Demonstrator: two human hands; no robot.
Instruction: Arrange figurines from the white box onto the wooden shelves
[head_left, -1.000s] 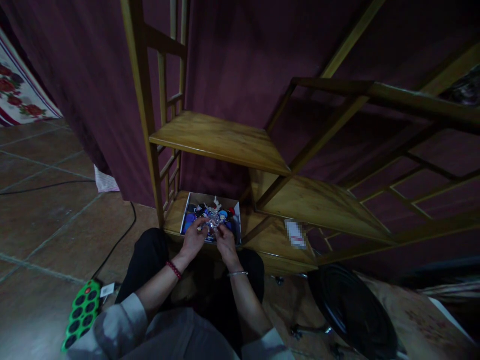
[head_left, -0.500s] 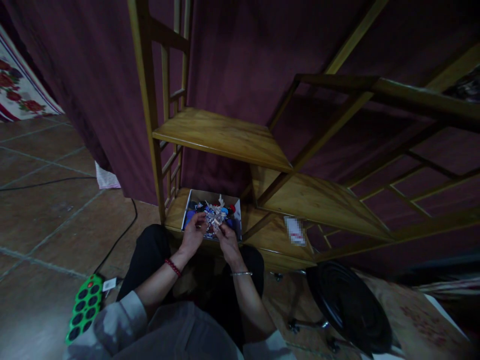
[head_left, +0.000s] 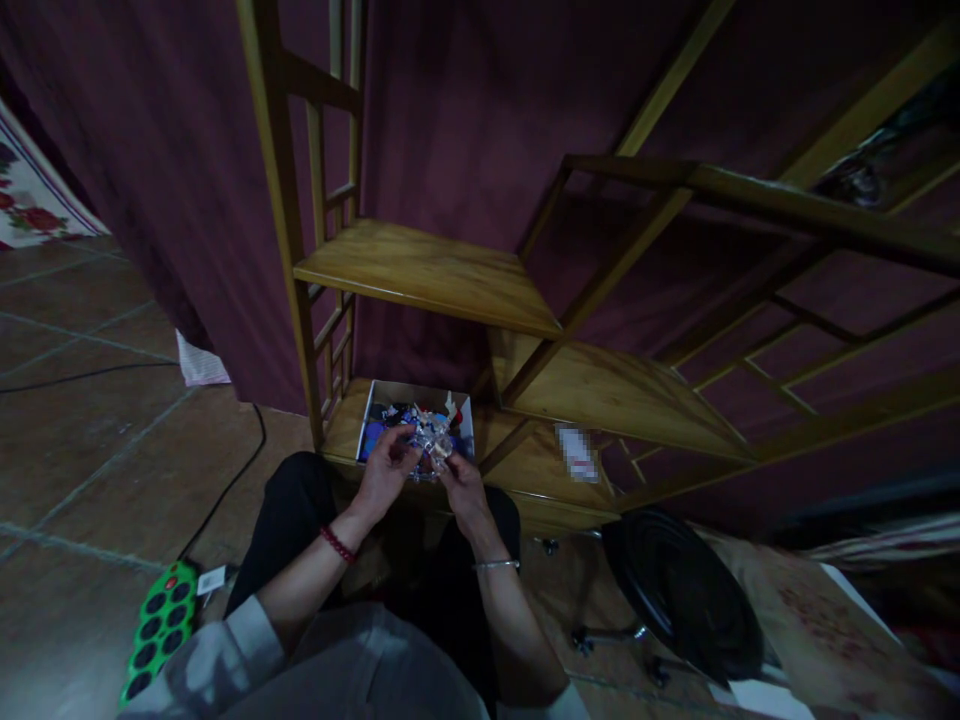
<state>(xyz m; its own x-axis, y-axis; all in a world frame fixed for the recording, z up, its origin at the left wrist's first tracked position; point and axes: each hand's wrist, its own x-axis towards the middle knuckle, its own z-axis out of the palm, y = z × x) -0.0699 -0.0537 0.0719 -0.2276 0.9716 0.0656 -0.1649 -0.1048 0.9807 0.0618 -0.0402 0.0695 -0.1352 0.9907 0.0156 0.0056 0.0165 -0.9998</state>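
Observation:
Between my two hands is a small silvery figure with clear, shiny parts and pale pointed pieces; its exact kind is hard to make out. My left hand, with a red bead bracelet above the wrist, closes its fingers on the figure's left side. On the other side my right hand pinches it, a silver bangle on that wrist. Just beyond and below sits an open white box holding several small blue, red and dark pieces. My hands and the figure hide part of the box's contents.
A wooden shelf unit with slanted braces stands before me against a maroon curtain. A blurred white item lies on the lower shelf. On the right is a black round stool; at left, a green power strip with its cord.
The figure has been turned a little in my hands, showing more of its clear parts. My head view has shifted slightly to the right.

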